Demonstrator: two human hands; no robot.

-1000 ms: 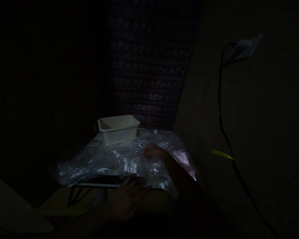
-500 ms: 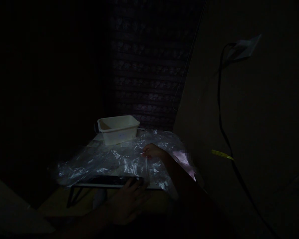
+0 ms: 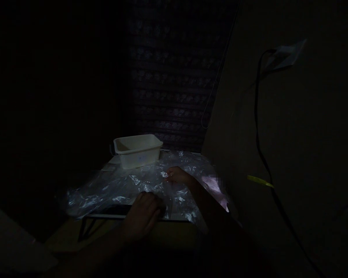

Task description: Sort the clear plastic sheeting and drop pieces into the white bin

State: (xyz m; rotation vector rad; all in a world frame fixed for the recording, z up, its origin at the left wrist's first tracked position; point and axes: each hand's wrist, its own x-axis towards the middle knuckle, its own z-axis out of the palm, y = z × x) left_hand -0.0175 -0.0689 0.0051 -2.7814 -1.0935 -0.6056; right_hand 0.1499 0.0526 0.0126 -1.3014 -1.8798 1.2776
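The scene is very dark. Crumpled clear plastic sheeting [image 3: 101, 193] covers most of a small folding table. My right hand [image 3: 178, 175] reaches over its middle, thumb and fingers pinched together on the plastic. Nearer the table's front edge is my left hand [image 3: 145, 212], back upward and fingers curled in; what lies under them is hidden. A long black strip [image 3: 116, 209] runs along the front edge beside the left hand.
A white plastic tub [image 3: 140, 157] stands at the table's back left. Pinkish material [image 3: 216, 189] lies on the right side. A black cable [image 3: 258, 131] with a yellow tag [image 3: 259, 180] hangs down the right wall from a socket [image 3: 287, 56]. A patterned blind [image 3: 174, 92] is behind.
My left hand has moved up and slightly left onto the table's front edge, its spread fingers now curled. My right hand stays nearly in place; the plastic near its fingertips has shifted.
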